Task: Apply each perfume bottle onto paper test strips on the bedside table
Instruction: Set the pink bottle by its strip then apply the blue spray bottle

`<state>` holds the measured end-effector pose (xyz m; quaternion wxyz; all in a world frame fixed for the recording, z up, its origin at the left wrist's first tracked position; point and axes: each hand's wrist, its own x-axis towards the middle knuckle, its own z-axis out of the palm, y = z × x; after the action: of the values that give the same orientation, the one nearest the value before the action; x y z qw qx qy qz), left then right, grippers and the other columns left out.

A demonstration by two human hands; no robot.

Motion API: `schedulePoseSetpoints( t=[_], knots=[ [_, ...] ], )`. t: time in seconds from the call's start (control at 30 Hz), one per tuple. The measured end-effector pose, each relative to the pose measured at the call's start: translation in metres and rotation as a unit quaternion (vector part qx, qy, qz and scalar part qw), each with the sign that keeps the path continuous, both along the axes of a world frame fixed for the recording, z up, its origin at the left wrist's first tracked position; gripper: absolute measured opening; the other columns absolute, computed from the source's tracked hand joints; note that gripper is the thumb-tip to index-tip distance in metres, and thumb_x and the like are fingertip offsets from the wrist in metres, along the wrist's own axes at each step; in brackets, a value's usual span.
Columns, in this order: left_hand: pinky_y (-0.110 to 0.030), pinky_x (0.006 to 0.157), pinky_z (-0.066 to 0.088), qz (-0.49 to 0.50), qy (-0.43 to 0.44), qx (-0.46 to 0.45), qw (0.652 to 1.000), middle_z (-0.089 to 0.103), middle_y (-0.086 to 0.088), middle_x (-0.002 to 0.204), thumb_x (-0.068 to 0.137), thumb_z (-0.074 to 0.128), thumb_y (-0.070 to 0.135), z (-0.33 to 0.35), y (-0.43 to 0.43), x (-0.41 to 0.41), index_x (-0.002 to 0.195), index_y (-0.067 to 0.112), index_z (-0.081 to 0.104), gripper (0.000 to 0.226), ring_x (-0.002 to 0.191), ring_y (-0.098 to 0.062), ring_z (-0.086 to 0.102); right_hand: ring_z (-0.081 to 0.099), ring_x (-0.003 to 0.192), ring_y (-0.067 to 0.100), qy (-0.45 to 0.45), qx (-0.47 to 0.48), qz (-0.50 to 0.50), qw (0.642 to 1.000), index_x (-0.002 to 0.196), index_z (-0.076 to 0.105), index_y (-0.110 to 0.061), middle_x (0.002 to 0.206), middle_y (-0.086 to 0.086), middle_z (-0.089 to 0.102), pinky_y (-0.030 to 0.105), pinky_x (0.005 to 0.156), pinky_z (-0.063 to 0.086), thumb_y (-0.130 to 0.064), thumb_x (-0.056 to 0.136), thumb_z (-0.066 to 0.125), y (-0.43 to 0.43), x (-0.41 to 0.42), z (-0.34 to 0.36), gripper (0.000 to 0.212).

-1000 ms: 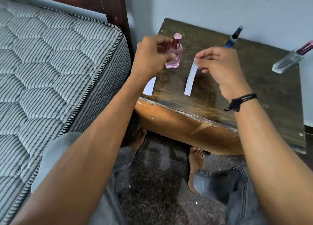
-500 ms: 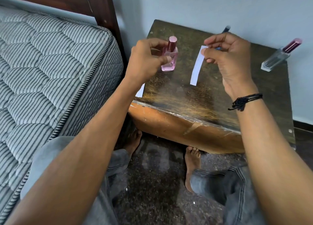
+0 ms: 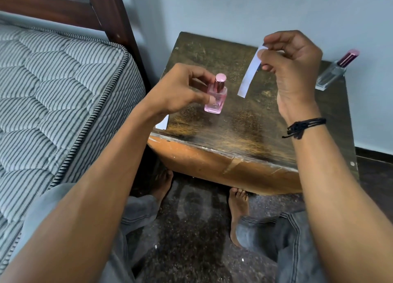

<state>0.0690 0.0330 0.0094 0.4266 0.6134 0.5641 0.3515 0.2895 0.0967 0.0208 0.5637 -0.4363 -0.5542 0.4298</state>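
Observation:
A small pink perfume bottle with a shiny pink cap stands capped on the dark bedside table. My left hand grips its body between thumb and fingers. My right hand pinches the top end of a white paper test strip, which hangs above the table to the right of the bottle. Another white strip lies at the table's front left corner, mostly hidden by my left wrist. A clear bottle with a dark pink cap stands at the table's far right edge.
A striped mattress and a dark wooden bedpost stand close on the left. A pale wall rises behind the table. My bare feet and grey trouser legs rest on the dark speckled floor below the table's front edge.
My right hand has lifted the strip up and to the right, off the table. The blue-tipped bottle at the back is now hidden behind that hand. My left hand stays on the pink bottle.

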Motion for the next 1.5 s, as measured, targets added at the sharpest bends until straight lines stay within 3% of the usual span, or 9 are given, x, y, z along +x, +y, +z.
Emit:
schedulePoseSetpoints(
  t=[0.1,0.23,0.37,0.5,0.6,0.87,1.07,1.23,1.5],
  knots=[
    [-0.026,0.086,0.057,-0.026,-0.004,-0.021,0.999,0.075,-0.009,0.105,0.075,0.085,0.004,0.004,-0.001,-0.001,0.105,0.010,0.075,0.032,0.100,-0.023,0.070,0.059,0.061,0.020,0.020,0.013,-0.006,1.000,0.090,0.072,-0.011,0.081,0.009,0.069,0.027,0.060,0.049,0.003,0.076,0.075,0.000,-0.001,0.001,0.019],
    [-0.030,0.094,0.057,-0.057,-0.031,-0.052,0.997,0.075,-0.006,0.112,0.081,0.073,-0.009,0.004,0.000,-0.010,0.112,0.016,0.073,0.040,0.108,-0.021,0.069,0.062,0.064,0.022,0.032,0.021,-0.012,0.999,0.090,0.072,-0.014,0.083,0.007,0.070,0.029,0.061,0.050,0.000,0.077,0.076,0.000,-0.002,0.002,0.020],
    [-0.031,0.094,0.057,0.003,-0.053,-0.055,0.997,0.074,-0.001,0.116,0.082,0.054,-0.020,0.000,0.003,-0.014,0.121,0.015,0.071,0.055,0.111,-0.018,0.069,0.062,0.064,0.022,0.044,0.021,-0.024,0.999,0.092,0.072,-0.014,0.083,0.005,0.071,0.031,0.062,0.051,-0.001,0.078,0.078,0.000,-0.006,0.000,0.019],
    [-0.034,0.096,0.055,0.076,-0.100,-0.044,0.991,0.075,0.002,0.116,0.101,0.053,0.003,-0.007,0.005,-0.002,0.120,0.014,0.071,0.029,0.114,-0.017,0.068,0.059,0.063,0.025,0.077,0.029,-0.043,0.996,0.093,0.071,-0.011,0.083,0.007,0.071,0.032,0.062,0.050,-0.001,0.079,0.078,0.002,-0.012,-0.001,0.018],
    [-0.036,0.099,0.054,0.091,-0.115,-0.034,0.989,0.075,0.005,0.114,0.105,0.052,0.016,-0.011,0.006,0.007,0.122,0.016,0.070,0.025,0.112,-0.011,0.068,0.058,0.069,0.028,0.123,0.035,-0.047,0.991,0.094,0.069,-0.005,0.085,0.011,0.070,0.033,0.064,0.050,0.002,0.079,0.077,0.004,-0.019,-0.002,0.018],
    [-0.047,0.098,0.053,0.123,-0.150,0.002,0.981,0.077,-0.007,0.105,0.095,0.067,0.012,-0.008,0.007,0.017,0.114,0.013,0.074,0.021,0.105,-0.028,0.070,0.060,0.083,0.031,0.206,0.020,-0.040,0.977,0.094,0.068,-0.001,0.089,0.014,0.068,0.034,0.066,0.051,0.006,0.080,0.076,0.003,-0.039,-0.001,0.018],
    [-0.030,0.079,0.051,0.141,-0.154,0.016,0.978,0.075,-0.012,0.089,0.089,0.074,0.013,-0.003,0.006,0.014,0.088,0.017,0.077,0.005,0.086,-0.019,0.063,0.062,0.080,0.026,0.209,0.022,-0.044,0.977,0.091,0.068,-0.005,0.084,0.006,0.069,0.030,0.063,0.051,0.007,0.081,0.075,0.002,-0.050,0.000,0.017],
    [-0.027,0.075,0.050,0.166,-0.175,0.029,0.970,0.071,-0.002,0.076,0.088,0.076,0.011,0.001,0.007,0.009,0.091,0.011,0.076,0.003,0.078,-0.016,0.063,0.063,0.077,0.028,0.203,0.040,-0.049,0.977,0.092,0.068,-0.008,0.088,0.013,0.070,0.031,0.063,0.048,0.004,0.081,0.077,0.002,-0.051,0.001,0.018],
    [-0.024,0.071,0.051,0.218,-0.233,0.064,0.946,0.073,-0.004,0.077,0.085,0.078,0.012,0.002,0.009,-0.002,0.095,0.009,0.078,0.010,0.073,-0.014,0.063,0.059,0.085,0.029,0.210,0.070,0.014,0.975,0.097,0.065,-0.003,0.098,0.019,0.065,0.031,0.068,0.050,0.009,0.081,0.075,-0.001,-0.050,0.002,0.022]
  ],
)
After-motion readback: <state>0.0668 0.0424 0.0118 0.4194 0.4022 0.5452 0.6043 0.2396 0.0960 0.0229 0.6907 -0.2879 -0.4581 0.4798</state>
